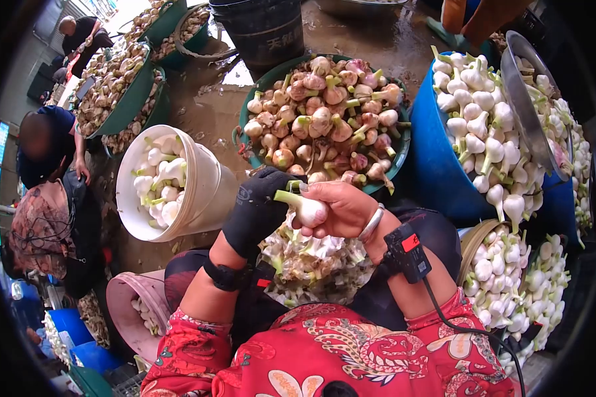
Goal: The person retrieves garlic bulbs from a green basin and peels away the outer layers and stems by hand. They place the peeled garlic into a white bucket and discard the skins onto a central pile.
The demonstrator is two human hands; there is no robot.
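Note:
A garlic bulb (311, 213) with a short green stem is held between my two hands over my lap. My right hand (343, 206), bare, cradles the bulb with its fingers bent around it. Beside the stem is my left hand (261, 202) in a black glove, its fingers curled; a small dark object shows at its fingertips, too small to make out. Papery peelings (318, 264) lie heaped below my hands. In front stands a green basin (247, 126) full of unpeeled, pinkish garlic (321, 119).
A white bucket (212, 188) of peeled garlic stands at left, with a pink bucket (129, 291) below it. At right are a blue tub (430, 159) and more white garlic (496, 278). A black bucket (261, 33) stands ahead. Other people (46, 145) sit at far left.

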